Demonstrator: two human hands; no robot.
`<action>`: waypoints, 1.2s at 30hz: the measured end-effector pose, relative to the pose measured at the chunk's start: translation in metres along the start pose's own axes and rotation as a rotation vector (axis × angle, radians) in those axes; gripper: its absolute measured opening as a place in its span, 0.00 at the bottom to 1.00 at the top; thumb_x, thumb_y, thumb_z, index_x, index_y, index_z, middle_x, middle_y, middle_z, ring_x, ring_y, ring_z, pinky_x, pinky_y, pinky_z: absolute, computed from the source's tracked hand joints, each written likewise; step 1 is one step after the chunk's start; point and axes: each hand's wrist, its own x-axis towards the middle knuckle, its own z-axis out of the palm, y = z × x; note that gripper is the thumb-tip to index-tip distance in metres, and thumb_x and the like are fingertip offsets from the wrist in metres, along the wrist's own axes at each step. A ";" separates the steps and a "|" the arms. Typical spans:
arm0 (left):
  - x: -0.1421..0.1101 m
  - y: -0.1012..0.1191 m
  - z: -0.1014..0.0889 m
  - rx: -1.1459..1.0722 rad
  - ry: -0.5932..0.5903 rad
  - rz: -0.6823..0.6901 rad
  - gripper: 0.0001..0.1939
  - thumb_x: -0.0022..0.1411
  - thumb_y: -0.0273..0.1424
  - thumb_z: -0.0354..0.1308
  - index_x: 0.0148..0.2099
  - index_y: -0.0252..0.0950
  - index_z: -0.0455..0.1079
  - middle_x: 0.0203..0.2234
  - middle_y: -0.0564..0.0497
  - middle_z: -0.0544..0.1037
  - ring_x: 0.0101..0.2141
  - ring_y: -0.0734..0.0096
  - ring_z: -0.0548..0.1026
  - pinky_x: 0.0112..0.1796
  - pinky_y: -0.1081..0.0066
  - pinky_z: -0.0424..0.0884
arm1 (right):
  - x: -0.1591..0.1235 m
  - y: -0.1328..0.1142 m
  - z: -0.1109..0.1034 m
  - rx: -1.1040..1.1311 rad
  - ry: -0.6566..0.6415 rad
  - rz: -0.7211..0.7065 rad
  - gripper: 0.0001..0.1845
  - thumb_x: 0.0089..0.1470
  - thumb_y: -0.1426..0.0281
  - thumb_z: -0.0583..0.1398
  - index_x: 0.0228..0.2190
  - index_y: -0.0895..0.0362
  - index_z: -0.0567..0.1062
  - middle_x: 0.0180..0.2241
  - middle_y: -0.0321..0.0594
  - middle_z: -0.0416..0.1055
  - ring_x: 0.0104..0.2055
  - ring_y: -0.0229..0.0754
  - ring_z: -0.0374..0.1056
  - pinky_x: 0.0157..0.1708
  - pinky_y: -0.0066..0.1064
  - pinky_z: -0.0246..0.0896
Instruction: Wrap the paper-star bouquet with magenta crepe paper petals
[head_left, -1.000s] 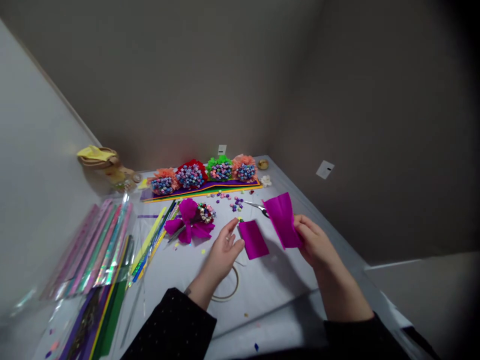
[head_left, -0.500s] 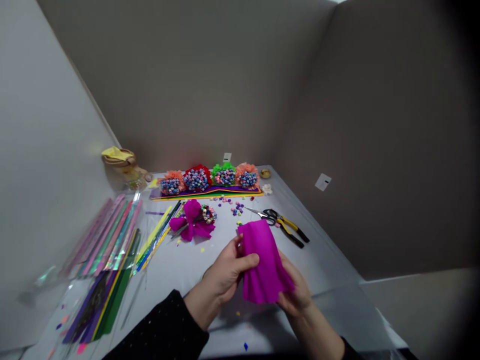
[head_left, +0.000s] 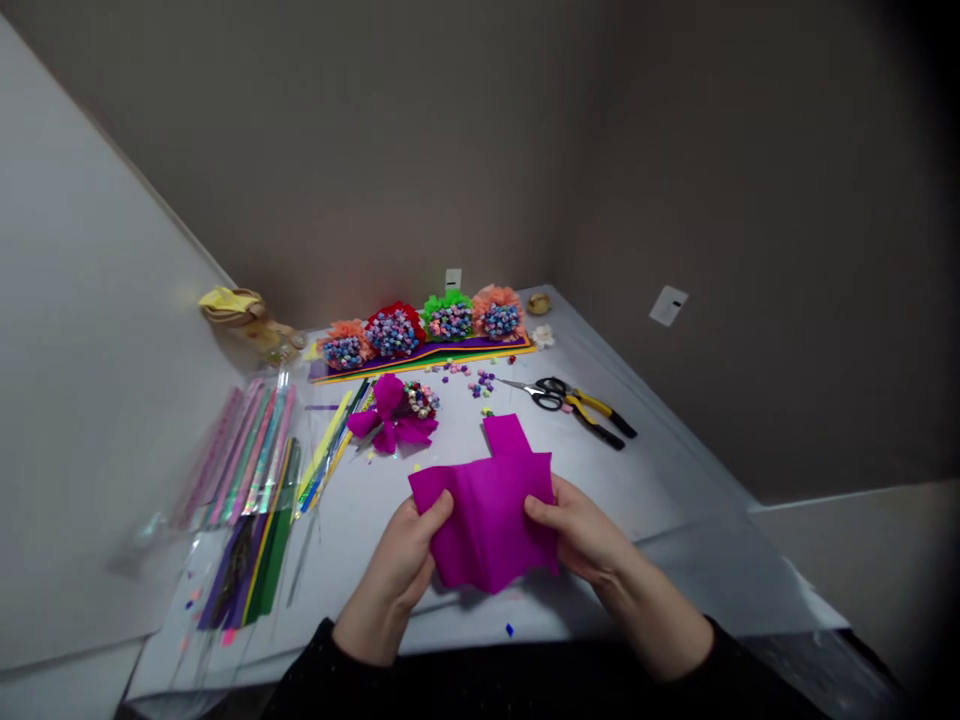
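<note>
Several pastel and iridescent strips in a clear plastic sleeve at left on the tabletop; yellow material at the top of a brown container farther back. Holding a creased magenta paper sheet by opposite edges in curled left hand and right hand, thumbs in front, spread above the tabletop's near part.
</note>
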 end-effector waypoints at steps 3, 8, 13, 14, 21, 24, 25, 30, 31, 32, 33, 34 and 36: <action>0.000 -0.002 -0.001 -0.037 0.024 -0.036 0.21 0.46 0.38 0.70 0.40 0.31 0.73 0.33 0.44 0.81 0.38 0.59 0.78 0.42 0.64 0.72 | 0.000 0.006 0.001 0.033 0.059 0.012 0.26 0.40 0.61 0.70 0.41 0.56 0.71 0.37 0.43 0.78 0.39 0.48 0.74 0.41 0.40 0.67; 0.004 -0.008 0.002 -0.070 -0.018 -0.042 0.17 0.50 0.37 0.68 0.39 0.32 0.73 0.32 0.46 0.81 0.39 0.60 0.78 0.42 0.66 0.72 | -0.004 0.013 0.008 0.085 -0.113 0.119 0.27 0.41 0.54 0.68 0.38 0.59 0.72 0.34 0.46 0.77 0.37 0.48 0.74 0.41 0.41 0.68; 0.005 -0.012 0.003 -0.167 -0.081 -0.097 0.25 0.51 0.46 0.64 0.45 0.34 0.72 0.38 0.44 0.80 0.44 0.58 0.76 0.45 0.63 0.71 | -0.005 0.012 0.010 0.068 -0.133 0.104 0.25 0.42 0.65 0.69 0.42 0.59 0.72 0.35 0.43 0.76 0.35 0.44 0.74 0.45 0.42 0.66; 0.004 -0.012 0.003 -0.186 -0.129 -0.111 0.29 0.51 0.51 0.62 0.47 0.35 0.71 0.41 0.42 0.79 0.46 0.56 0.75 0.47 0.61 0.70 | -0.005 0.011 0.010 0.059 -0.112 0.094 0.24 0.43 0.65 0.68 0.43 0.59 0.72 0.36 0.43 0.76 0.36 0.45 0.74 0.45 0.42 0.66; -0.014 -0.019 0.009 -0.055 -0.204 0.045 0.36 0.47 0.43 0.68 0.57 0.38 0.65 0.53 0.41 0.72 0.55 0.53 0.67 0.55 0.61 0.63 | -0.009 0.007 0.020 -0.098 0.023 -0.054 0.24 0.44 0.63 0.67 0.43 0.55 0.70 0.37 0.41 0.75 0.37 0.44 0.71 0.42 0.39 0.66; -0.019 -0.018 0.012 -0.023 -0.167 0.013 0.37 0.42 0.37 0.72 0.55 0.38 0.67 0.50 0.41 0.75 0.52 0.51 0.70 0.53 0.60 0.65 | -0.009 0.010 0.024 -0.219 0.040 -0.138 0.24 0.46 0.61 0.66 0.44 0.54 0.70 0.40 0.41 0.74 0.42 0.45 0.69 0.47 0.41 0.63; -0.020 -0.017 0.012 -0.019 -0.155 -0.018 0.36 0.42 0.35 0.73 0.54 0.38 0.68 0.47 0.41 0.76 0.50 0.51 0.72 0.52 0.59 0.67 | -0.008 0.011 0.025 -0.259 0.045 -0.158 0.23 0.47 0.61 0.66 0.44 0.53 0.70 0.41 0.40 0.74 0.43 0.45 0.69 0.49 0.42 0.62; -0.013 -0.015 0.010 -0.060 0.024 -0.111 0.25 0.43 0.35 0.71 0.45 0.34 0.73 0.37 0.42 0.81 0.42 0.52 0.77 0.45 0.58 0.71 | -0.002 0.015 0.024 -0.249 0.116 -0.188 0.25 0.49 0.58 0.64 0.48 0.52 0.67 0.44 0.41 0.73 0.45 0.46 0.69 0.50 0.42 0.62; -0.011 -0.015 0.009 -0.067 0.055 -0.091 0.24 0.43 0.35 0.71 0.43 0.33 0.73 0.36 0.42 0.81 0.43 0.52 0.77 0.45 0.58 0.71 | -0.001 0.015 0.024 -0.210 0.115 -0.173 0.26 0.49 0.57 0.64 0.47 0.52 0.67 0.43 0.41 0.73 0.44 0.47 0.70 0.48 0.41 0.63; -0.009 -0.015 0.007 -0.067 0.078 -0.060 0.23 0.43 0.36 0.71 0.42 0.33 0.74 0.36 0.43 0.81 0.43 0.52 0.77 0.46 0.59 0.71 | 0.000 0.015 0.024 -0.169 0.094 -0.150 0.26 0.48 0.55 0.64 0.47 0.53 0.68 0.42 0.42 0.74 0.43 0.47 0.70 0.46 0.41 0.64; -0.008 -0.014 0.005 -0.061 0.095 -0.026 0.23 0.43 0.36 0.71 0.42 0.32 0.74 0.36 0.43 0.81 0.44 0.53 0.76 0.47 0.60 0.71 | 0.001 0.015 0.025 -0.130 0.052 -0.119 0.27 0.46 0.54 0.65 0.45 0.54 0.69 0.40 0.43 0.75 0.42 0.48 0.71 0.44 0.41 0.65; -0.007 -0.014 0.003 -0.050 0.107 0.006 0.23 0.43 0.37 0.71 0.42 0.32 0.74 0.36 0.44 0.81 0.45 0.54 0.76 0.47 0.61 0.70 | 0.002 0.014 0.025 -0.099 -0.002 -0.085 0.29 0.44 0.54 0.66 0.44 0.55 0.70 0.39 0.43 0.75 0.40 0.48 0.72 0.42 0.40 0.66; -0.005 -0.011 -0.001 -0.023 0.125 0.060 0.23 0.44 0.38 0.70 0.41 0.33 0.74 0.37 0.45 0.81 0.45 0.55 0.76 0.47 0.61 0.70 | 0.004 0.013 0.026 -0.069 -0.097 -0.019 0.31 0.37 0.57 0.70 0.42 0.58 0.72 0.36 0.43 0.76 0.36 0.47 0.73 0.38 0.38 0.66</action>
